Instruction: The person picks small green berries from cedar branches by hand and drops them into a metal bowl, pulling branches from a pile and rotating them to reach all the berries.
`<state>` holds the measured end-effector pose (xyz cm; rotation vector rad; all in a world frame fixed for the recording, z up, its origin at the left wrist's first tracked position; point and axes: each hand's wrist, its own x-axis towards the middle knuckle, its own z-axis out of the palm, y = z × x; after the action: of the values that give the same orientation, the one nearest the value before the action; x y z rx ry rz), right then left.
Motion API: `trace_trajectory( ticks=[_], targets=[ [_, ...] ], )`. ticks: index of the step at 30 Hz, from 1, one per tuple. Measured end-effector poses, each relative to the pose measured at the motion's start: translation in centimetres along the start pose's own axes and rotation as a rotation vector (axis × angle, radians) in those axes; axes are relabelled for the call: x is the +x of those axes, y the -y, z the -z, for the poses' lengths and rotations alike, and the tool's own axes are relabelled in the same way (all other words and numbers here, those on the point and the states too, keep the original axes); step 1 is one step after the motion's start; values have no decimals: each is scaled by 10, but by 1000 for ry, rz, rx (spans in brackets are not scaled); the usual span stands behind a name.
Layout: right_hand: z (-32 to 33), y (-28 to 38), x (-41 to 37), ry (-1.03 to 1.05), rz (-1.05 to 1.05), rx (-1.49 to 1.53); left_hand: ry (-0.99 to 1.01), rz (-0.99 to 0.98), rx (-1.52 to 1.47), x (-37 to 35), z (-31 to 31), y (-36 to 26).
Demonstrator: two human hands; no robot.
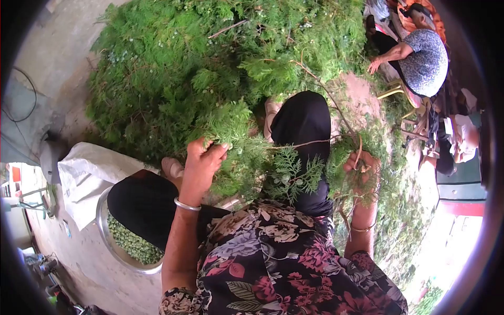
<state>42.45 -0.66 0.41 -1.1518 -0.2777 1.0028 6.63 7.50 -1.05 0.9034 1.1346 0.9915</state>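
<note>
My left hand (pixel 205 163) pinches feathery green sprigs near the tip of a leafy branch (pixel 233 126), with thumb and forefinger together. On the other side, my right hand (pixel 363 168) is closed round the brown woody stems (pixel 358 152) of the branch, partly hidden by foliage. A thin twig runs between the two hands above my lap. Small pale green cones (pixel 289 179) show on a sprig hanging over my knee. A large heap of cut green branches (pixel 157 79) lies in front of my feet.
A metal basin (pixel 102 223) of small green cones stands at the left beside my knee, near a white sack (pixel 86 173). At the upper right a person (pixel 422 60) sits on a chair, one hand near the heap. Another person (pixel 464 137) is partly visible below.
</note>
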Motion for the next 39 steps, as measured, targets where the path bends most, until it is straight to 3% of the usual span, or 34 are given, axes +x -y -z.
trace_trajectory(
  ticks=[2,3,5,8,12,16,18,22,24,27,30,32,35,39],
  targets=[
    [6,1,1,191,-26,-167,27,51,-92,3,1,5],
    [5,0,2,191,-28,-167,61,105,-186,5,0,8],
    [0,0,2,64,-13,-142,55,105,-244,5,-7,10],
    [-23,8,-5,38,66,-355,52,79,-299,4,-14,10],
    [-30,9,-8,-20,86,-372,56,-13,-313,3,-18,5],
    [-42,9,-18,-72,104,-242,69,-131,-18,7,-14,9],
    [-32,9,-11,-58,72,-324,86,-160,92,6,-12,7],
    [-21,7,-11,-13,17,-233,-90,-4,-159,9,1,-7],
    [-35,11,-19,-163,76,-215,-321,-32,-431,23,37,-3],
    [-9,11,-1,-27,69,-300,-114,-56,-784,28,93,2],
    [-13,13,1,8,42,-288,-1,-34,-832,3,70,1],
    [-22,14,-3,5,67,-376,216,-6,-848,-14,54,14],
    [-27,5,-2,-146,60,-250,269,222,-771,-47,19,25],
    [-29,14,-5,-74,-15,-384,211,284,-555,-63,-6,46]
  ],
)
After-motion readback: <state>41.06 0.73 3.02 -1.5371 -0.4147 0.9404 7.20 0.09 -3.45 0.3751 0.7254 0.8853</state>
